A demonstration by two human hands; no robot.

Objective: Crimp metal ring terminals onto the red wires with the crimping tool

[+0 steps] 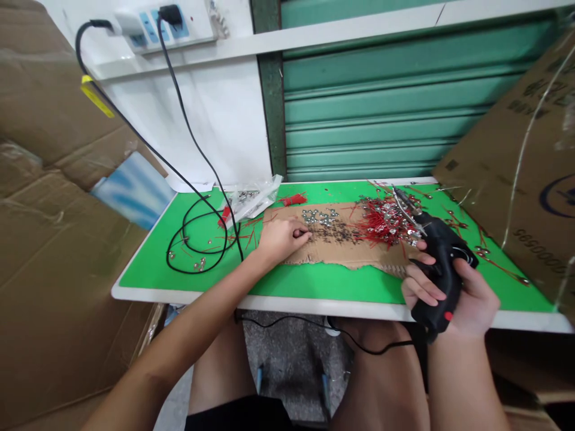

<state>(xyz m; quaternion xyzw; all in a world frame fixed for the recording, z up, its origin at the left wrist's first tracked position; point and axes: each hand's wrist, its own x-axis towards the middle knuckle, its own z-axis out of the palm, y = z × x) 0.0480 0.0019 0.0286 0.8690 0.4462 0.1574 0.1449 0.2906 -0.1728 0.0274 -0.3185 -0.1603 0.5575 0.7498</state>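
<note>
My right hand (471,293) grips a black soldering gun (442,257) by its handle, its metal tip pointing up and to the left. The gun is held above the right part of the table, close to a heap of red wires (381,224) with small silvery metal pieces on them. My left hand (283,240) rests on a scorched cardboard strip (345,254) with thumb and fingers drawn together. Whatever may be between those fingertips is too small to make out. Just beyond them, a group of small round metal parts (317,216) sits on the cardboard.
Black cable (197,272) coils on the green tabletop (148,269) at left, rising to a power strip (166,27). Behind lie a clear plastic bag (258,203) and a red wire bundle (294,199). Large cardboard boxes (521,161) flank both sides; a green shutter (381,120) stands behind.
</note>
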